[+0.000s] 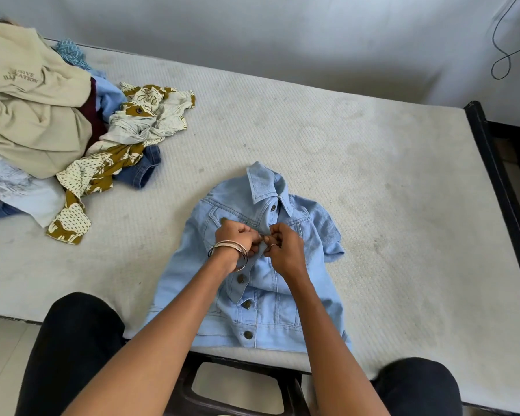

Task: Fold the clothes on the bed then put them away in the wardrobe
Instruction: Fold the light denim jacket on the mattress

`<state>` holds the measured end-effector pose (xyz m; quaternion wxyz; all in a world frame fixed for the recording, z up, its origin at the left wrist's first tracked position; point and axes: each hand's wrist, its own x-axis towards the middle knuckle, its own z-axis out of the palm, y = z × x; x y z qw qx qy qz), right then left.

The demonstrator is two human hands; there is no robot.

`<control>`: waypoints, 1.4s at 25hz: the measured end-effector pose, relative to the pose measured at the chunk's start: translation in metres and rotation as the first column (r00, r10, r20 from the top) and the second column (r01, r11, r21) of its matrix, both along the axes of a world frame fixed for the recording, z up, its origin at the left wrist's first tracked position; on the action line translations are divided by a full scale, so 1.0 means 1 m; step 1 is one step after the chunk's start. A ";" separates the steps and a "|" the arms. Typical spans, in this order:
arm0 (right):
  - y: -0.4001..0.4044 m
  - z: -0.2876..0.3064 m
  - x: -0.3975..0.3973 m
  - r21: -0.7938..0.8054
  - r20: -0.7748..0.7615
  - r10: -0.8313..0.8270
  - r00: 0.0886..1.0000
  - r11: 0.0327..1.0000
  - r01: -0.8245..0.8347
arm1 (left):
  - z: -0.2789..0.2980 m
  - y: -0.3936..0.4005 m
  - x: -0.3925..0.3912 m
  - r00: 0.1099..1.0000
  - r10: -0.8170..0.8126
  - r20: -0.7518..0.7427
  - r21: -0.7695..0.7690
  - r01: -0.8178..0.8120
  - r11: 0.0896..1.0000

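Left hand point(237, 235) and right hand point(282, 247) meet at the chest of a light-blue denim jacket point(276, 310), each pinching a placket edge, apparently fastening a button. The jacket lies front-up at the 6 o'clock edge of the bed point(373, 175); the unfolded clothes pile point(42, 121) sits at 10 o'clock, well apart. Likely risks: stiff denim may let the button slip from its hole; the hem, at the mattress edge, could slide off if tugged; the bunched right sleeve point(330, 235) may fold in creased.
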<state>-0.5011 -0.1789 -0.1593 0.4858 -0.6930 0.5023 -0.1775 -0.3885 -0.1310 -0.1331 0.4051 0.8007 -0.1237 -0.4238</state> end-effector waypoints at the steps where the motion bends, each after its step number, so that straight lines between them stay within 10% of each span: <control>1: 0.000 0.001 -0.001 -0.008 0.018 0.010 1.000 1.000 -0.010 | 0.004 -0.001 0.001 0.989 0.055 -0.136 0.000 -0.056 0.998; 4: 0.001 0.009 -0.006 0.117 0.171 0.002 0.985 0.993 -0.022 | 0.010 0.001 0.007 0.845 0.196 -0.498 0.021 -0.214 0.977; 7: 0.003 0.009 -0.007 0.191 0.163 0.016 0.987 0.980 -0.047 | 0.007 0.011 0.013 0.816 0.167 -0.554 0.009 -0.195 0.981; 13: 0.015 -0.015 -0.010 0.142 -0.097 -0.114 0.989 0.982 0.127 | -0.014 0.019 0.016 0.982 -0.183 0.052 0.119 0.176 0.977; 16: 0.006 -0.008 -0.018 0.061 -0.042 -0.280 0.959 0.957 0.282 | -0.022 0.017 0.020 0.865 -0.272 0.422 0.131 0.238 0.962; 21: -0.048 0.005 -0.014 -0.108 0.021 -0.338 0.941 0.935 0.338 | -0.023 0.000 0.044 0.712 0.007 0.702 -0.163 0.151 0.975; 24: -0.101 -0.004 -0.003 -0.171 -0.146 -0.182 0.972 0.973 0.156 | -0.022 -0.033 0.090 0.687 -0.117 0.717 -0.015 0.183 0.983; 29: -0.134 -0.028 0.026 0.006 -0.627 0.319 0.710 0.914 -0.406 | -0.048 -0.091 0.130 0.429 -0.835 0.345 0.454 0.702 0.549; 33: -0.134 -0.016 0.013 -0.046 -0.584 0.137 0.800 0.979 -0.201 | -0.042 -0.094 0.132 0.537 -0.734 0.416 0.286 0.689 0.666; 35: -0.150 0.007 0.007 -0.158 -0.445 -0.128 0.887 0.985 0.062 | -0.021 -0.088 0.131 0.752 -0.530 0.391 -0.006 0.578 0.816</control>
